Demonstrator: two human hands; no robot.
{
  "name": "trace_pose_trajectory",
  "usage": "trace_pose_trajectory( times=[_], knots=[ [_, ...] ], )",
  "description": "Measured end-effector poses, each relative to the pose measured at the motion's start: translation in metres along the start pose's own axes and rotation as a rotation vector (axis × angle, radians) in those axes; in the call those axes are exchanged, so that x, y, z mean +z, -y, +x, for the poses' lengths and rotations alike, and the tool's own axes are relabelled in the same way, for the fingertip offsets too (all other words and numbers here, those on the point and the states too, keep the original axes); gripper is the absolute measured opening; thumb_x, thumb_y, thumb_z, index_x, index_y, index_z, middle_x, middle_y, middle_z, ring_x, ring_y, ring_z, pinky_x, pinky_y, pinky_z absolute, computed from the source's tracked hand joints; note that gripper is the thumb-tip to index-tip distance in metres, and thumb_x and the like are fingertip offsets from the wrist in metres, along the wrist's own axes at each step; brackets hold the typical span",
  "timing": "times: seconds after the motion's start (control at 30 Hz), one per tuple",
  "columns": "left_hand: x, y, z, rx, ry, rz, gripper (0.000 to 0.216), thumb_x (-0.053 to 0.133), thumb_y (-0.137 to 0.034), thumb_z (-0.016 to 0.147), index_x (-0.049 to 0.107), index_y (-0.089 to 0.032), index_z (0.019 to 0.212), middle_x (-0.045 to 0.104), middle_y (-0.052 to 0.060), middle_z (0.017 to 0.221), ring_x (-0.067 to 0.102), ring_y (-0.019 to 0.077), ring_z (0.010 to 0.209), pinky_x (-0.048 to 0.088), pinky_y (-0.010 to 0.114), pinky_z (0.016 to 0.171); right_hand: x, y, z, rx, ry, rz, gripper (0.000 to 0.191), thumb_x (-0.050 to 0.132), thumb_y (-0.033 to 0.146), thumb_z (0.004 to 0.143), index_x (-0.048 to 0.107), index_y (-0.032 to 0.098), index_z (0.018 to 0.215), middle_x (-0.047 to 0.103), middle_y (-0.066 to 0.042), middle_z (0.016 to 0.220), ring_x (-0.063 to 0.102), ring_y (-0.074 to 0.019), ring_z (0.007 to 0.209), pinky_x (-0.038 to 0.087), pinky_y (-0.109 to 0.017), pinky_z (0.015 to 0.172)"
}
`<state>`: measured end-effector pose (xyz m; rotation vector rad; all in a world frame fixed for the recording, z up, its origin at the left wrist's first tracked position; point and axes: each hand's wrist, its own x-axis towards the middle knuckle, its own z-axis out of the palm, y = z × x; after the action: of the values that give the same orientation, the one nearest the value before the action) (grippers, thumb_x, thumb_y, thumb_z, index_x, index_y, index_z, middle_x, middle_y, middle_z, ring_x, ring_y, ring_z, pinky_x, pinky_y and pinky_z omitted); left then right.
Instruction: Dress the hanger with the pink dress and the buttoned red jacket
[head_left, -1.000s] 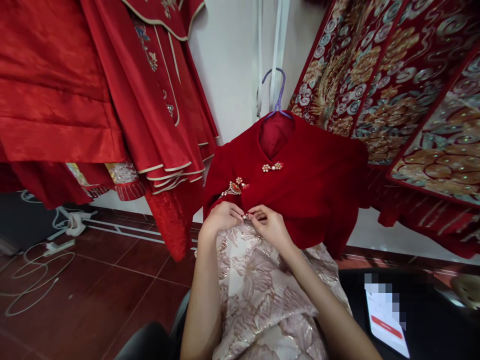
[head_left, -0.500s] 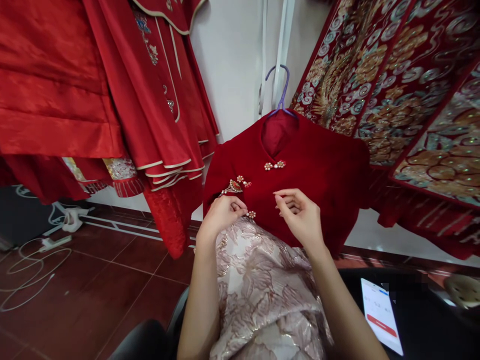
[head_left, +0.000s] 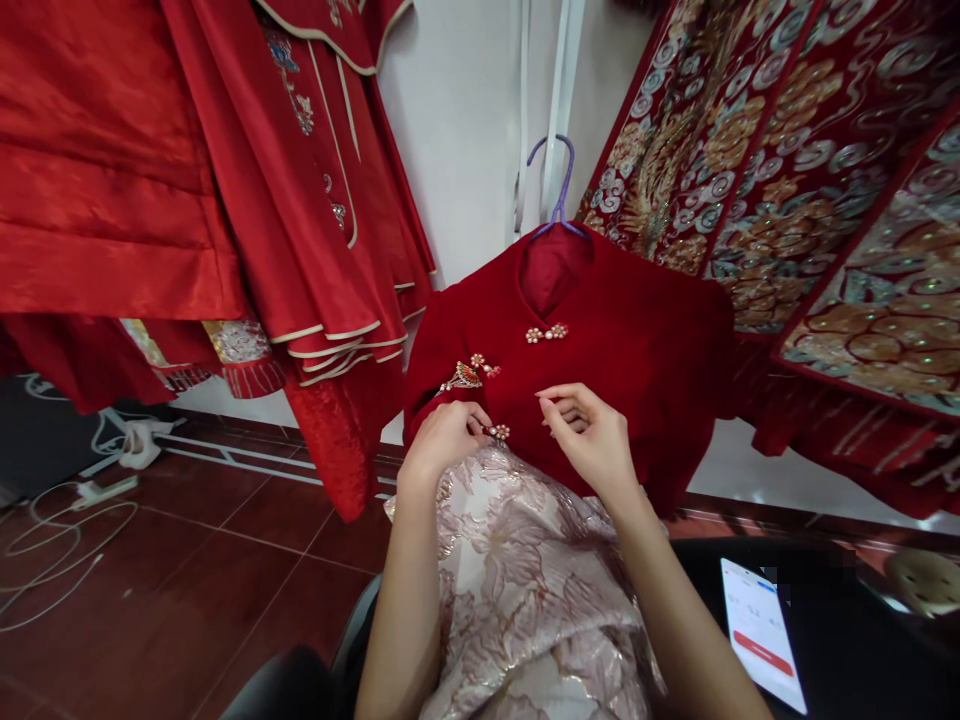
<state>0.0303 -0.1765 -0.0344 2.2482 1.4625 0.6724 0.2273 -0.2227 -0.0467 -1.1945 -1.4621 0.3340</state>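
Observation:
A dark red velvet jacket [head_left: 622,330] hangs on a purple hanger [head_left: 560,200], its lower part meeting the pale floral brocade [head_left: 517,540] over my lap. My left hand [head_left: 450,437] is closed at the jacket's left side, its fingertips pinching the cloth beside a beaded flower button [head_left: 499,432]. Above that hand sits a fan-shaped beaded ornament [head_left: 466,375], and another beaded fastening [head_left: 547,333] lies below the collar. My right hand [head_left: 589,432] is held before the jacket's front, thumb and forefinger pressed together. Anything between those fingertips is too small to make out.
Red garments [head_left: 300,200] hang at left, and an embroidered one [head_left: 787,200] hangs at right. A phone [head_left: 763,635] lies on a black surface at lower right. White cables [head_left: 71,540] and a rack's base bar [head_left: 240,458] are on the tiled floor.
My right hand has shifted slightly left and down, closer to my left hand. The left fingers have moved a little, showing more of the lower flower button. The view has tilted slightly.

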Motion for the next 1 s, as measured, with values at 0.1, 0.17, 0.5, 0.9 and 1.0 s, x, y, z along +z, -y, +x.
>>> trace_pose_trajectory(
  times=[0.1, 0.17, 0.5, 0.9, 1.0],
  knots=[
    [-0.002, -0.005, -0.002, -0.057, 0.009, 0.005, 0.017, 0.067, -0.023, 0.069, 0.073, -0.025, 0.084, 0.074, -0.001, 0.081, 0.066, 0.0161, 0.077, 0.044, 0.026, 0.064, 0.003, -0.011, -0.001, 0.055, 0.203, -0.11, 0.019, 0.059, 0.035, 0.082, 0.067, 0.022, 0.093, 0.069, -0.001, 0.072, 0.064, -0.014, 0.063, 0.049, -0.025, 0.06],
    [-0.002, -0.009, -0.003, -0.079, 0.003, 0.004, 0.015, 0.068, -0.023, 0.069, 0.073, -0.024, 0.084, 0.074, 0.0, 0.082, 0.067, 0.0164, 0.079, 0.044, 0.026, 0.065, 0.008, -0.02, -0.002, 0.11, 0.377, -0.181, 0.019, 0.064, 0.034, 0.078, 0.068, 0.022, 0.094, 0.071, -0.001, 0.073, 0.066, -0.0159, 0.065, 0.049, -0.026, 0.061],
    [0.0, -0.018, -0.002, -0.09, -0.039, 0.067, 0.008, 0.072, -0.023, 0.068, 0.071, -0.023, 0.076, 0.073, 0.0, 0.076, 0.066, 0.0159, 0.076, 0.042, 0.025, 0.064, 0.024, -0.024, -0.004, 0.116, 0.403, -0.214, 0.013, 0.064, 0.034, 0.078, 0.067, 0.023, 0.084, 0.073, -0.003, 0.078, 0.069, -0.0193, 0.073, 0.051, -0.029, 0.066],
    [0.007, -0.005, 0.006, 0.008, -0.131, -0.132, 0.017, 0.071, -0.025, 0.07, 0.07, -0.019, 0.086, 0.072, 0.004, 0.086, 0.065, 0.0173, 0.074, 0.049, 0.029, 0.072, 0.021, -0.023, -0.003, 0.145, 0.368, -0.209, 0.012, 0.066, 0.034, 0.072, 0.062, 0.022, 0.073, 0.069, -0.001, 0.067, 0.066, -0.0172, 0.067, 0.048, -0.026, 0.061],
    [0.016, -0.001, 0.018, -0.047, -0.216, -0.586, 0.026, 0.066, -0.022, 0.077, 0.065, -0.013, 0.101, 0.071, 0.009, 0.096, 0.066, 0.0154, 0.078, 0.052, 0.029, 0.078, 0.003, -0.021, -0.001, 0.141, 0.447, -0.137, 0.011, 0.066, 0.03, 0.07, 0.06, 0.021, 0.071, 0.067, 0.0, 0.065, 0.063, -0.0149, 0.062, 0.045, -0.023, 0.056]
  ],
)
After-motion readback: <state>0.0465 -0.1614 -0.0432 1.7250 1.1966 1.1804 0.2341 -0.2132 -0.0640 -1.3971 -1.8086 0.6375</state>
